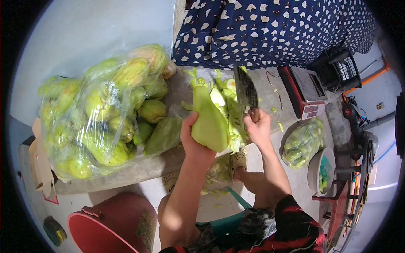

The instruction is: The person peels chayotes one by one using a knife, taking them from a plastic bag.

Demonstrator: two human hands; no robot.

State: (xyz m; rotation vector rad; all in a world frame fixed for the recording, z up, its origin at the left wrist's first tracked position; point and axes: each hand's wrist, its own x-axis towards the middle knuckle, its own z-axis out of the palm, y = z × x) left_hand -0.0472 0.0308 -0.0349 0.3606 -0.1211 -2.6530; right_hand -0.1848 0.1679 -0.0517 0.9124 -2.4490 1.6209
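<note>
From my head view, my left hand (195,137) cups the broad lower end of a smooth, pale green papaya (209,122), its fingers mostly hidden behind the fruit and its thumb along the side; the papaya stands in front of me, narrow end pointing away, near the edge of a concrete ledge (270,99); my right hand (258,126) is closed around the handle of a broad, dark-bladed cleaver (246,89), its blade upright and apart from the fruit; green peelings (236,130) lie between them; a clear plastic bag (90,105) of papayas sits to my left; a red-sided scale (301,90) stands to my right.
</note>
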